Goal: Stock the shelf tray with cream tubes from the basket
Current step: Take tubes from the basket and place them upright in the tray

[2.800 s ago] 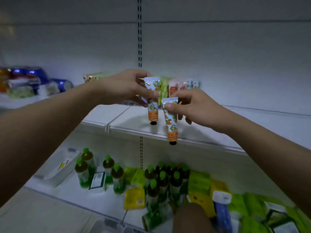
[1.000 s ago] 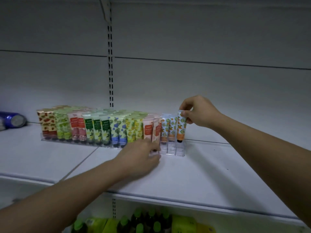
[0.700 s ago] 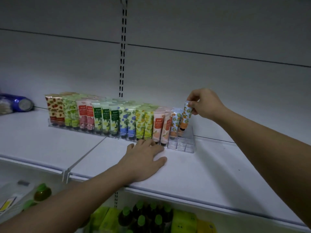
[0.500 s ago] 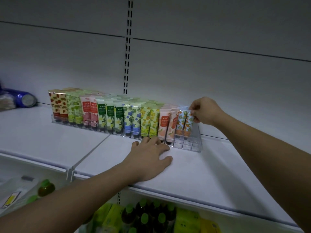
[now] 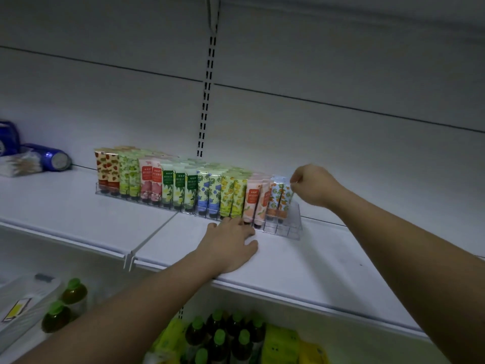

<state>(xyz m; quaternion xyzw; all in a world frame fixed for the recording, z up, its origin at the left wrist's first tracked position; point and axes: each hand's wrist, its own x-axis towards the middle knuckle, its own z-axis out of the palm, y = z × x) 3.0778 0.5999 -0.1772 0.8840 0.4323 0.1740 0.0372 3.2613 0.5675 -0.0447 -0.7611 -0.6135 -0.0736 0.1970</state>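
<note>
A clear plastic shelf tray (image 5: 294,227) stands on the white shelf (image 5: 328,261), filled with upright cream tubes in several prints. The two rightmost are orange-print cream tubes (image 5: 280,198), standing side by side at the tray's right end. My right hand (image 5: 313,185) is at the top right corner of the outer one, curled fingertips pinching its upper edge. My left hand (image 5: 231,245) lies flat on the shelf, fingers straight, fingertips touching the tray's front edge below the peach tubes (image 5: 252,203). The basket is out of view.
Blue cans (image 5: 49,160) and a packet lie at the shelf's far left. The lower shelf holds green-capped bottles (image 5: 220,337) and yellow packs (image 5: 280,345). A slotted upright (image 5: 207,82) runs up the back wall. Bare shelf stretches right of the tray.
Both hands earlier held orange-print tubes in the air. The left hand came down flat before the tray. The right hand lowered its tube into the end slot and slid to its top corner.
</note>
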